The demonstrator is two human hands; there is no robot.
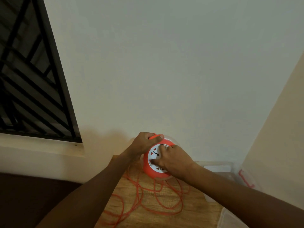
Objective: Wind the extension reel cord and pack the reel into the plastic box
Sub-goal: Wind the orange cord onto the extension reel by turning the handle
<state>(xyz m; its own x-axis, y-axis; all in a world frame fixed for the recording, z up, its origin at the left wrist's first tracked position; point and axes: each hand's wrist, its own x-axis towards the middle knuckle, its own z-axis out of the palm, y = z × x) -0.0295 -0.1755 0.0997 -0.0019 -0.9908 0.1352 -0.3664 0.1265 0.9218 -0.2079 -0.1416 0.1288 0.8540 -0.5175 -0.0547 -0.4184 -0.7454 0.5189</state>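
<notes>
Reel [152, 168] between both hands, loose cord [158, 198] across table [194, 211], box [230, 170] beside.

We look from head height, forward and slightly down, close over our wooden table [164, 211] toward a wall [164, 63].
</notes>
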